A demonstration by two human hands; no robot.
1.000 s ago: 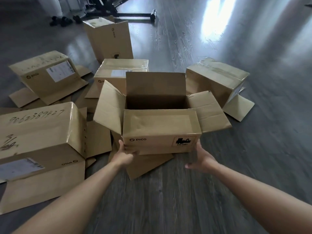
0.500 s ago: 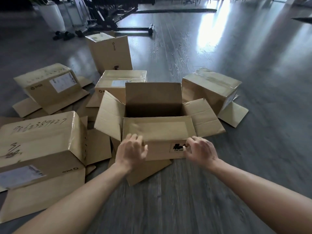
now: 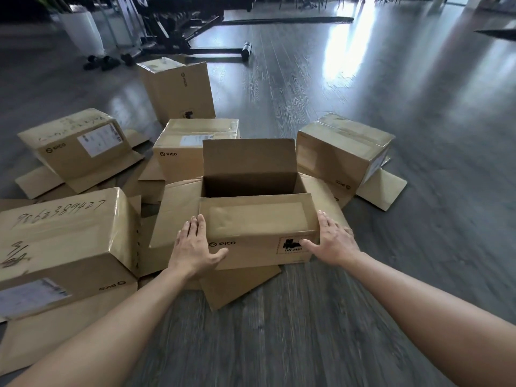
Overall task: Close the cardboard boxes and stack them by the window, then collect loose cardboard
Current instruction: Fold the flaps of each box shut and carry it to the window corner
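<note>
An open cardboard box (image 3: 259, 247) marked PICO sits on the floor in front of me. Its near flap (image 3: 257, 216) is folded in over the opening and its far flap (image 3: 250, 159) stands upright. The two side flaps hang outward. My left hand (image 3: 194, 245) presses flat against the box's left front corner, thumb across the front face. My right hand (image 3: 333, 241) lies flat on the right front corner, thumb on the front. A loose cardboard sheet (image 3: 237, 286) lies under the box.
Several more boxes surround it: a large one (image 3: 64, 247) at left, one (image 3: 75, 146) behind that, one upright (image 3: 178, 90) at the back, one (image 3: 195, 146) behind centre, one (image 3: 340, 152) at right. Flat cardboard pieces lie between them. Gym equipment (image 3: 192, 32) stands far back.
The near flap has folded in over the opening. Both hands slid from the flap's top out to the box's front corners, and the side flaps dropped lower.
</note>
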